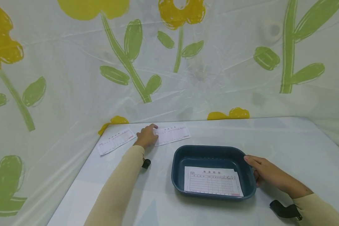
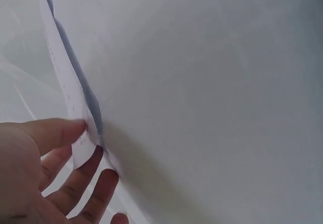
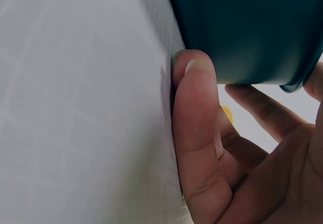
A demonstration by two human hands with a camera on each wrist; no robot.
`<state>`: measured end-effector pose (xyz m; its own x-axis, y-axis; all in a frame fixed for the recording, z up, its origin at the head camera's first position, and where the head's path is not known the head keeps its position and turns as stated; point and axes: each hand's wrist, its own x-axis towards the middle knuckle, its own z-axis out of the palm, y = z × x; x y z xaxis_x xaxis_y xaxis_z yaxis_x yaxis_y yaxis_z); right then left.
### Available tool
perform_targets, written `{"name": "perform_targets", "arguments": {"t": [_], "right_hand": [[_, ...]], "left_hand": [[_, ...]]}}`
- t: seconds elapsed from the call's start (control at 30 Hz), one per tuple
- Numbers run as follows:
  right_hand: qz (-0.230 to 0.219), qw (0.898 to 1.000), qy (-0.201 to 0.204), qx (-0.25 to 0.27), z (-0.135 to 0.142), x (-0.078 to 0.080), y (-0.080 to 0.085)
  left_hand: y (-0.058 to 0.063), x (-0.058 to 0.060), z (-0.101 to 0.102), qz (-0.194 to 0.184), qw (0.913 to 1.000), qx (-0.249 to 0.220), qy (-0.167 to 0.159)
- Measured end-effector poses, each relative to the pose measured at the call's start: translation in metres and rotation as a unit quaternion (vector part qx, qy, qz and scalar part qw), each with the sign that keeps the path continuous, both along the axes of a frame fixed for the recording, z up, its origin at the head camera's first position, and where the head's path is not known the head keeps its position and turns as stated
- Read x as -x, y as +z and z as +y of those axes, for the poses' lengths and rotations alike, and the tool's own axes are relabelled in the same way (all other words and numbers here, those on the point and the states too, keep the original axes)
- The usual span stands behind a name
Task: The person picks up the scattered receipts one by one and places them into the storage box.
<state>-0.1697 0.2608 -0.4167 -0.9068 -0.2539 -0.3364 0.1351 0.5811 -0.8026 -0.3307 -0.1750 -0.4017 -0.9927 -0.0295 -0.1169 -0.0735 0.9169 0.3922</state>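
Pinching the near-left end of a printed receipt slip (image 1: 173, 135) between thumb and fingers, the left hand (image 1: 146, 137) is at the far left of the tabletop (image 1: 293, 141), its other fingers loosely bent. The slip lies near the tabletop's far edge; in the left wrist view its held end is lifted off the surface. Just left of that hand, a second receipt slip (image 1: 116, 142) lies slantwise at the far-left corner. Nearer and to the right stands a dark blue rectangular tray (image 1: 209, 153) with rounded corners, a stack of receipt forms (image 1: 213, 182) lying inside with edges slightly offset. The right hand (image 1: 266, 171) grips the tray's right side, thumb at the rim and fingers curled low against the wall.

The tabletop is pale and smooth, with a faint checked pattern visible up close. Behind and left of it hangs a creased, whitish sheet (image 1: 220, 78) printed with yellow flowers (image 1: 181, 15) and green stems (image 1: 288, 47). Beige sleeves (image 1: 118, 188) cover both arms.
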Motion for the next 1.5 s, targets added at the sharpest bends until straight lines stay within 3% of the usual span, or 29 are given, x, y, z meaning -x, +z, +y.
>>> {"name": "perform_targets", "arguments": {"t": [0.17, 0.5, 0.63, 0.9, 1.5], "right_hand": [[0.000, 1.000, 0.000, 0.000, 0.000, -0.001, 0.001], [0.005, 1.000, -0.001, -0.005, -0.001, 0.000, 0.000], [0.003, 1.000, -0.002, -0.009, -0.002, 0.000, 0.000], [-0.007, 1.000, 0.001, -0.011, -0.001, 0.002, 0.001], [0.002, 1.000, 0.007, -0.014, -0.001, 0.001, 0.000]], "left_hand": [[0.001, -0.003, -0.003, 0.003, 1.0000, -0.005, -0.004], [0.006, -0.020, -0.015, 0.047, 0.9956, -0.080, -0.012], [0.009, -0.026, -0.022, 0.070, 0.9908, -0.115, -0.005], [0.018, -0.044, -0.026, 0.076, 0.9805, -0.180, 0.022], [0.021, -0.074, -0.018, 0.139, 0.9557, -0.259, 0.015]]}}
